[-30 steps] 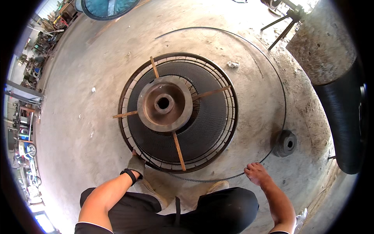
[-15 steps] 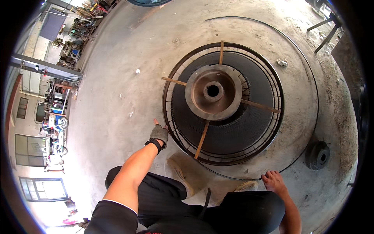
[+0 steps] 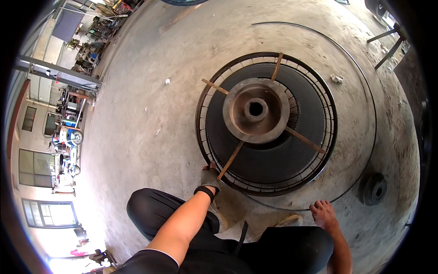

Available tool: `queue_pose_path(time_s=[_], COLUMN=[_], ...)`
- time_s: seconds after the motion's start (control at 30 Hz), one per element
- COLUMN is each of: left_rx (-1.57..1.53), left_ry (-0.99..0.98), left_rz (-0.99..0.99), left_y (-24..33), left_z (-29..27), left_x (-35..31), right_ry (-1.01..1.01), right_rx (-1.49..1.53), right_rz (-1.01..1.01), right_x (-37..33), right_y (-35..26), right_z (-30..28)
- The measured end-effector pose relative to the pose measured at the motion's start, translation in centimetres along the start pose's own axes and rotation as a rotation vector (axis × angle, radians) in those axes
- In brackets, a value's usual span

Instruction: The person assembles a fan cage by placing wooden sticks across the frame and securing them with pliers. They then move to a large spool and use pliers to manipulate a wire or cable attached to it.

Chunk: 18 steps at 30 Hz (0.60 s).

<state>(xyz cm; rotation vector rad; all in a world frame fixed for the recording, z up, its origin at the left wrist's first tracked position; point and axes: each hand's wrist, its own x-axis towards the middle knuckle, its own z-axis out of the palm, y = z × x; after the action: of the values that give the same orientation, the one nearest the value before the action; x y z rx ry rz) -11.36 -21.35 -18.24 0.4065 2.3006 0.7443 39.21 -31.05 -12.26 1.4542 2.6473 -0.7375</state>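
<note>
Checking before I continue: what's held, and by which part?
The right hand appears to hold the thin, dark, toothed strip along its near curve; whether the left hand holds anything cannot be told.

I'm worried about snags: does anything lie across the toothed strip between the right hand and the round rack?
Nothing visible crosses the toothed strip between the right hand and the round rack; the right shoe is close to the strip.

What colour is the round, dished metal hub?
The round metal hub is rusty brown with a greyer rim, clearest in the head view.
</note>
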Motion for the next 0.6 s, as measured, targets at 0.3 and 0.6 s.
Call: queue_pose_path(time_s=[0.3,0.6], left_rx=[-0.2,-0.067], left_ry=[0.017,0.087], left_rz=[-0.005,0.01], left_y=[-1.3,-0.2], left_z=[0.7,0.2], left_x=[0.2,2.0], right_ry=[0.008,-0.025], right_rx=[-0.044,-0.095], right_rz=[0.01,0.061], right_x=[0.7,0.9], right_y=[0.6,0.9], right_z=[-0.1,-3.4])
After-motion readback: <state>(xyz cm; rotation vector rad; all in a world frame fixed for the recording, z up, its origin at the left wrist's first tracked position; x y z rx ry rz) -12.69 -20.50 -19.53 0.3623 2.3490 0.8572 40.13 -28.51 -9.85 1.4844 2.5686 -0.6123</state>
